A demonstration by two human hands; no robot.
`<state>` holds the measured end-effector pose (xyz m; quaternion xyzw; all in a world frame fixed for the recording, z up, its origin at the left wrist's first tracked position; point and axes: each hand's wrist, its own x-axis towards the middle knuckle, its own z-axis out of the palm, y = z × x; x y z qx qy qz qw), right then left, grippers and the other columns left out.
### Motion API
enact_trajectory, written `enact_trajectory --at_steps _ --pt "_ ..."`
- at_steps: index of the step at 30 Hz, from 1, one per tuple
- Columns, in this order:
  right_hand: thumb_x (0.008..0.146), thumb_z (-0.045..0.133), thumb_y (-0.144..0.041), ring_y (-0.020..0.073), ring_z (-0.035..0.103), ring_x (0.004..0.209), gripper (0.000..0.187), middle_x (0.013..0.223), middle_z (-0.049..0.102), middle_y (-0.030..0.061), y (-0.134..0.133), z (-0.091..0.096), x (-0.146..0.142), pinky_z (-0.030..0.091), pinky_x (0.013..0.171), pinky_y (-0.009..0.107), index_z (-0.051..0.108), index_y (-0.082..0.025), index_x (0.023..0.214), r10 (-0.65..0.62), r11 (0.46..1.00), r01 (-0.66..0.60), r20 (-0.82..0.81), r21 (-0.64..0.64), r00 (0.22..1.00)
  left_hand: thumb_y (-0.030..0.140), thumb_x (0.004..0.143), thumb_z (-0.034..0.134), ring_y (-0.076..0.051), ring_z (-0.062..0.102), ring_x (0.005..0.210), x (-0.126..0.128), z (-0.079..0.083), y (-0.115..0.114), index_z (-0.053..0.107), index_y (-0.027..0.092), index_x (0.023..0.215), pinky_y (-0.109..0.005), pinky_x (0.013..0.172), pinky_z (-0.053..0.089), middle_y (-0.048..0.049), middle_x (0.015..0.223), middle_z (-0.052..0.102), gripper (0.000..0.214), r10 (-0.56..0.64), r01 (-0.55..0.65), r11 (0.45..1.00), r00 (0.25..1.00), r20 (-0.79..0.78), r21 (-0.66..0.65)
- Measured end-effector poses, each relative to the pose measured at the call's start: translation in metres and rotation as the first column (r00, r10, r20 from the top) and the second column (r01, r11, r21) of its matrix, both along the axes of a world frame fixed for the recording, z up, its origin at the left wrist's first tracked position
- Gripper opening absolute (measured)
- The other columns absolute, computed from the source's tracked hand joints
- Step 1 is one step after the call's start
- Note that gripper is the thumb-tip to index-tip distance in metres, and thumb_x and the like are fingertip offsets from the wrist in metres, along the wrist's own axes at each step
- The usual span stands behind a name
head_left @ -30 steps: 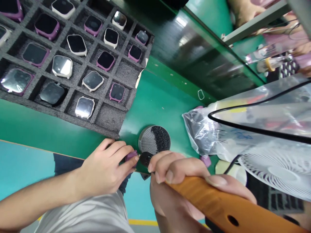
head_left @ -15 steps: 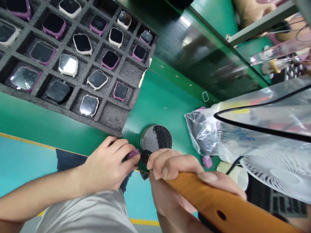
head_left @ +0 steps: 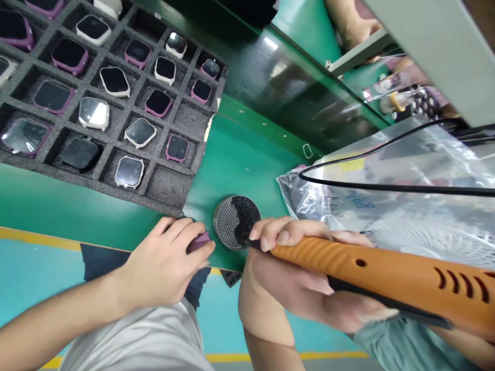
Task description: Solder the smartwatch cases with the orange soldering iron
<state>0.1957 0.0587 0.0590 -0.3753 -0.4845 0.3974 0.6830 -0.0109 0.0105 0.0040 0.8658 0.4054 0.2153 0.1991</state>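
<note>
My left hand (head_left: 176,257) is closed around a purple watch case (head_left: 199,241), mostly hidden by the fingers, at the bench's front edge. My right hand (head_left: 290,273) grips an orange electric screwdriver (head_left: 382,268). Its black front end points at a round dish (head_left: 226,221) with a perforated grey face, partly covered by tiny black screws (head_left: 247,208). The tip reaches over the dish's near right side; whether it touches a screw I cannot tell.
A grey foam tray (head_left: 164,188) holds several purple, white and black watches at left. A clear plastic bag (head_left: 348,190) and black cable (head_left: 386,188) lie at right, near a white fan (head_left: 410,232). Another person's hand (head_left: 356,26) shows beyond the dark panel.
The screwdriver's tip has moved from beside the purple watch case to the screw dish. My left hand still holds the case, now a little apart from the tool. The camera view has shifted.
</note>
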Motion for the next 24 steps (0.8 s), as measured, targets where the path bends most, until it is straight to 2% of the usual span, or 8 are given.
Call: enact_trajectory --at_steps 3,9,12,17,20,24 --pt "0.101 0.055 -0.064 0.0184 0.061 0.063 0.042 0.085 0.066 -0.0011 -0.001 -0.003 -0.003 0.053 0.057 0.039 0.073 -0.03 0.119 0.003 0.999 -0.003 0.009 -0.035 1.0 0.037 0.106 0.066 -0.031 0.059 0.112 0.004 -0.002 0.0 0.071 0.023 0.13 -0.047 0.095 0.043 -0.0112 0.125 0.068 0.028 0.034 -0.034 0.999 0.999 -0.012 0.031" --pt "0.097 0.062 -0.069 0.019 0.059 0.063 0.042 0.086 0.066 -0.0016 -0.005 -0.003 -0.006 0.053 0.058 0.041 0.073 -0.034 0.118 -0.031 0.995 0.031 0.002 -0.094 1.0 0.025 0.101 0.071 -0.029 0.06 0.109 0.006 -0.005 -0.002 0.073 0.025 0.128 -0.046 0.093 0.045 -0.0091 0.124 0.07 0.027 0.058 -0.059 0.996 0.998 0.019 0.061" --pt "0.099 0.059 -0.068 0.0191 0.06 0.065 0.041 0.087 0.067 -0.0021 -0.005 -0.001 -0.005 0.053 0.059 0.041 0.073 -0.034 0.118 -0.032 0.993 0.032 0.001 -0.117 0.999 0.023 0.1 0.07 -0.029 0.06 0.109 0.005 -0.006 -0.003 0.073 0.023 0.131 -0.046 0.094 0.045 -0.0091 0.126 0.071 0.031 0.055 -0.057 0.997 0.998 0.033 0.059" --pt "0.102 0.049 -0.067 0.0171 0.06 0.069 0.048 0.089 0.067 -0.0013 -0.015 0.009 -0.002 0.055 0.061 0.041 0.068 -0.027 0.12 -0.025 0.999 0.027 0.08 -0.027 0.996 0.018 0.101 0.065 -0.029 0.06 0.116 0.003 -0.006 -0.003 0.073 0.019 0.135 -0.047 0.099 0.045 -0.008 0.133 0.073 0.034 0.027 -0.031 0.997 0.997 0.066 0.064" --pt "0.106 0.039 -0.069 0.0169 0.059 0.07 0.052 0.091 0.066 -0.0003 -0.026 0.011 -0.004 0.056 0.061 0.044 0.063 -0.028 0.127 0.032 0.997 -0.024 0.115 -0.067 0.993 0.019 0.101 0.064 -0.028 0.061 0.115 0.003 -0.006 -0.003 0.074 0.02 0.132 -0.046 0.097 0.045 -0.0085 0.131 0.074 0.032 0.033 -0.037 0.998 0.997 0.068 0.057" --pt "0.106 0.045 -0.068 0.0172 0.06 0.068 0.048 0.088 0.064 -0.0013 -0.034 0.007 -0.011 0.055 0.056 0.043 0.058 -0.028 0.129 0.039 0.997 -0.029 0.139 -0.07 0.989 0.02 0.101 0.065 -0.029 0.061 0.114 0.003 -0.005 -0.001 0.074 0.02 0.133 -0.046 0.097 0.045 -0.0089 0.131 0.073 0.034 0.034 -0.037 0.998 0.998 0.061 0.049"
